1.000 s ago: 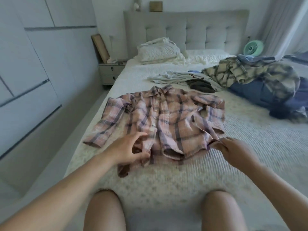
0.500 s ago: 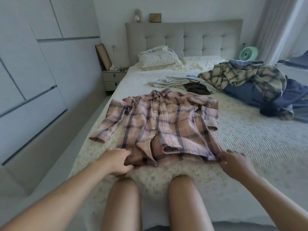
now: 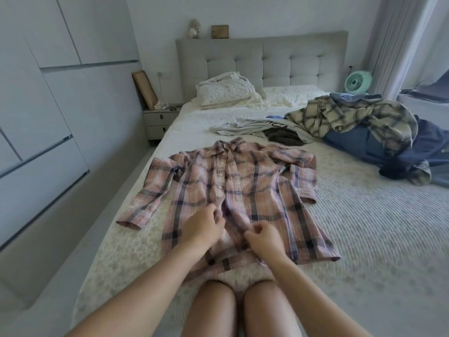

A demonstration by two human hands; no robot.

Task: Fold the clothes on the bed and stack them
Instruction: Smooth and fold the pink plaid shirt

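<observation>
At 6 o'clock on the pink plaid shirt, your left hand and right hand pinch the placket edges; align both edges flat before folding.

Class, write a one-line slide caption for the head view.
Both hands, left hand and right hand, pinch the front of a pink plaid shirt spread on the bed.

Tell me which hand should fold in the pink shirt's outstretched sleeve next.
Probably the left hand. The long sleeve lies spread on its side of the pink plaid shirt; the right hand would have to cross over.
</observation>
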